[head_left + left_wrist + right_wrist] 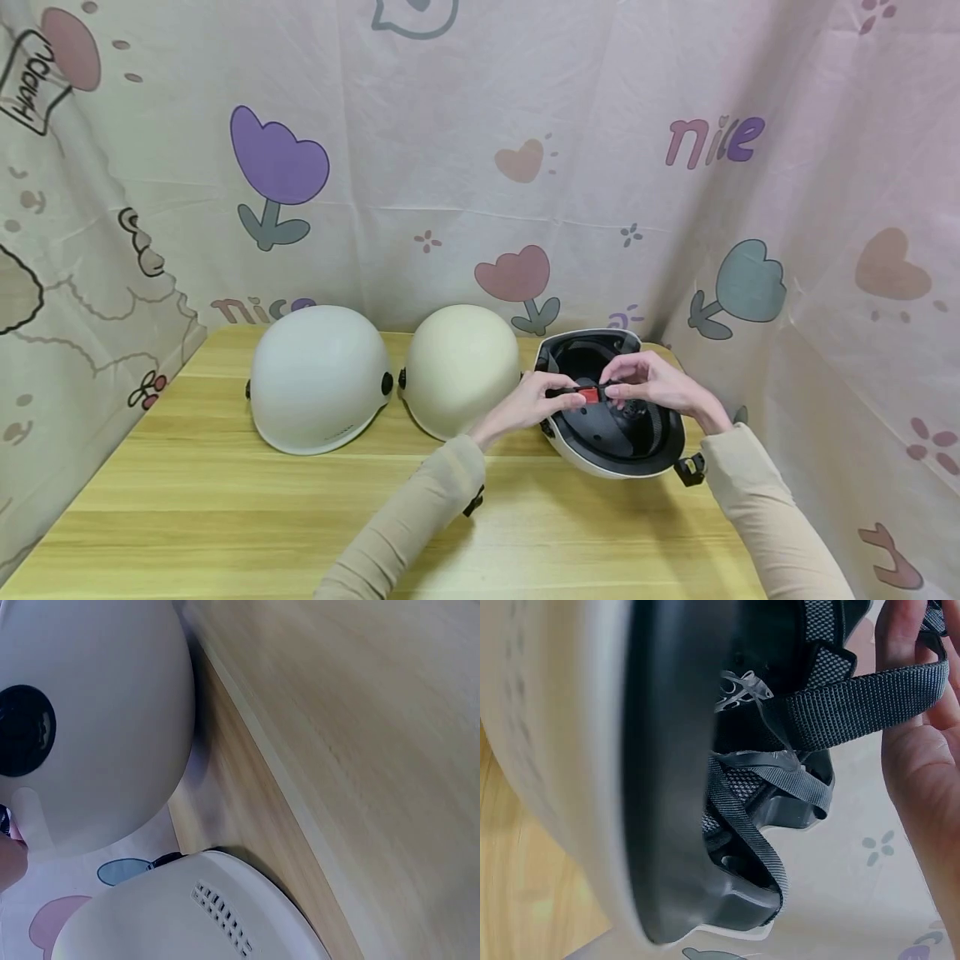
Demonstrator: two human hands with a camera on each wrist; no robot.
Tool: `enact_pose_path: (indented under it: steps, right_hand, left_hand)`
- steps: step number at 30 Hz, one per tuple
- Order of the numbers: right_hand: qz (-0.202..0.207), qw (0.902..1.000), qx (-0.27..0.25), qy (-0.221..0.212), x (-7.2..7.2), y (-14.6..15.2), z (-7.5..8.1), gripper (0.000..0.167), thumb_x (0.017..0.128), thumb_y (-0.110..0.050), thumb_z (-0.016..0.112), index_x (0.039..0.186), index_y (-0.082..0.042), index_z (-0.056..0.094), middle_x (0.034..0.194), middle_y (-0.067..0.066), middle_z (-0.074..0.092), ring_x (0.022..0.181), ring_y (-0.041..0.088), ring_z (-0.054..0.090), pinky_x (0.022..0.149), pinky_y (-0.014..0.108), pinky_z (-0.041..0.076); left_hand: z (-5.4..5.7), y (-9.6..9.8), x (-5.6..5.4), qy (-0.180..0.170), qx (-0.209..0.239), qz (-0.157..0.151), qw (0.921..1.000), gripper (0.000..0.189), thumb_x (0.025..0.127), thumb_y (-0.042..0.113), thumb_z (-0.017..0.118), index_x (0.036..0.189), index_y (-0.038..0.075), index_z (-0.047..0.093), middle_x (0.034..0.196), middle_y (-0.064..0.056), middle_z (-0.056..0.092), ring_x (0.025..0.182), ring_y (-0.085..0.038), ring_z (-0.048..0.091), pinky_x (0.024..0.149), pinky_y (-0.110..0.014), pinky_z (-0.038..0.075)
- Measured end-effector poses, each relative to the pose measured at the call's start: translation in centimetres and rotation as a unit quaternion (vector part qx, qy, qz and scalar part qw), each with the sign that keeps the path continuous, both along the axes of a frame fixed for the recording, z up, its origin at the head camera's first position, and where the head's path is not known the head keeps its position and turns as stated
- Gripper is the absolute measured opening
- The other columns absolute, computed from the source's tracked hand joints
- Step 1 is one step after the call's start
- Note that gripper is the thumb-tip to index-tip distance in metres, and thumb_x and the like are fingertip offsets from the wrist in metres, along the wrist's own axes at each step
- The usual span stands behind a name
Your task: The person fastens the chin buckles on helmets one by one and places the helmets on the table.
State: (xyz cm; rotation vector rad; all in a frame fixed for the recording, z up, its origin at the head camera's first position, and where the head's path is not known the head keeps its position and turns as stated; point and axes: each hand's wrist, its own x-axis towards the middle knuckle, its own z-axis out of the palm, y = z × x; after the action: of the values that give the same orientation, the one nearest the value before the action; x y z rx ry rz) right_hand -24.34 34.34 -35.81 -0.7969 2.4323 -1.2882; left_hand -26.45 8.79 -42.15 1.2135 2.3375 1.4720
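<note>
An overturned helmet (615, 468) lies at the table's right with its black padded inside facing up. Above its opening is a small red buckle (591, 395) on a black chin strap (870, 701). My left hand (534, 402) pinches the buckle's left end between thumb and fingers. From the other side my right hand (660, 385) pinches the black end of the strap. In the right wrist view, the webbing loops out from the helmet to the right hand (926, 761). Only a bit of the left hand (10, 861) shows in the left wrist view.
A cream helmet (461, 367) stands dome up beside the overturned one, and a pale grey-white helmet (318, 375) stands farther left. All are on a wooden table (225, 508), with a printed cloth (420, 167) hanging behind. A black clip (473, 502) shows beside the left sleeve.
</note>
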Motion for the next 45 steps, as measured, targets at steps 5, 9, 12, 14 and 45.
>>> enact_pose_path:
  steps: [5, 9, 12, 14, 45]
  right_hand:
    - [-0.011, 0.9998, 0.013, 0.006, 0.2, 0.1, 0.1, 0.012, 0.095, -0.008, 0.067, 0.106, -0.002, 0.067, 0.086, 0.014, 0.073, 0.074, 0.032, 0.069, 0.072, 0.037, 0.061]
    - [-0.016, 0.9997, 0.014, 0.008, 0.2, 0.2, -0.2, 0.016, 0.096, -0.007, 0.066, 0.110, 0.000, 0.066, 0.090, 0.009, 0.074, 0.076, 0.027, 0.070, 0.075, 0.035, 0.061]
    - [-0.018, 0.9995, 0.023, 0.008, 0.1, 0.3, -0.3, 0.017, 0.097, -0.008, 0.065, 0.112, 0.000, 0.066, 0.094, 0.009, 0.074, 0.078, 0.016, 0.070, 0.077, 0.032, 0.060]
    - [-0.019, 0.9993, 0.033, 0.009, 0.1, 0.4, -0.3, 0.018, 0.097, -0.008, 0.064, 0.113, 0.000, 0.066, 0.097, 0.011, 0.073, 0.080, 0.009, 0.068, 0.077, 0.029, 0.059]
    - [-0.003, 0.9954, 0.093, 0.022, -0.2, 0.5, -0.8, 0.022, 0.095, -0.002, 0.065, 0.116, 0.004, 0.063, 0.100, 0.018, 0.070, 0.089, 0.010, 0.064, 0.081, 0.019, 0.054]
  left_hand:
    - [-0.3, -0.1, 0.1, -0.025, 0.020, -0.013, 0.9994, 0.026, 0.098, 0.026, 0.066, 0.118, 0.010, 0.073, 0.101, -0.005, 0.078, 0.099, -0.005, 0.063, 0.090, -0.018, 0.049]
    - [-0.3, -0.5, 0.1, -0.021, 0.030, -0.018, 0.9992, 0.033, 0.098, 0.022, 0.067, 0.128, 0.009, 0.068, 0.119, -0.007, 0.075, 0.114, -0.013, 0.065, 0.101, -0.022, 0.049]
    - [-0.4, -0.8, 0.1, -0.010, 0.036, -0.010, 0.9993, 0.036, 0.097, 0.022, 0.068, 0.131, 0.010, 0.067, 0.127, -0.006, 0.072, 0.121, -0.016, 0.063, 0.105, -0.025, 0.048]
    - [-0.5, -1.1, 0.1, 0.000, 0.039, -0.002, 0.9992, 0.036, 0.096, 0.023, 0.069, 0.130, 0.011, 0.067, 0.127, -0.004, 0.072, 0.122, -0.017, 0.062, 0.105, -0.026, 0.048]
    - [-2.1, -4.1, -0.7, -0.072, 0.138, 0.034, 0.9872, 0.025, 0.098, 0.017, 0.067, 0.120, 0.008, 0.072, 0.129, -0.010, 0.067, 0.128, -0.024, 0.059, 0.115, -0.039, 0.045]
